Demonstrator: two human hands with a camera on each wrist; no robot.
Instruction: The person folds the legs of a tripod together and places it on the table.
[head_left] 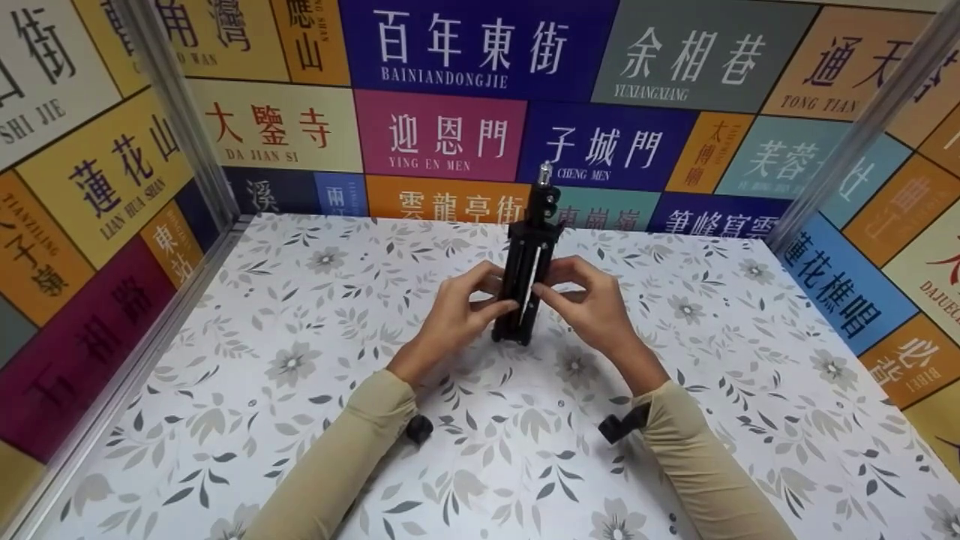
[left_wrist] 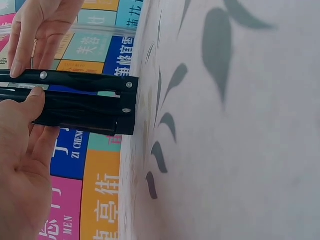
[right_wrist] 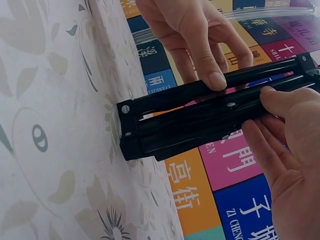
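Wall panel (head_left: pixel 480 49) reads "BAINIANDONGJIE"; floral tabletop (head_left: pixel 247 420) below; left hand (head_left: pixel 459 304) and right hand (head_left: pixel 594 300) grip a folded black stand (head_left: pixel 519 274).

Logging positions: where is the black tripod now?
In the head view, the black tripod is just right of centre, held between the left hand and right hand, before the sign-covered wall.

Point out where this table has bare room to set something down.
The table is bare between the left sleeve and left wall, and between the right sleeve and right wall. A smaller patch lies between the sleeves, in front of the stand, edged by black wrist pieces. It is crowded around the stand, held by left grip and right grip.
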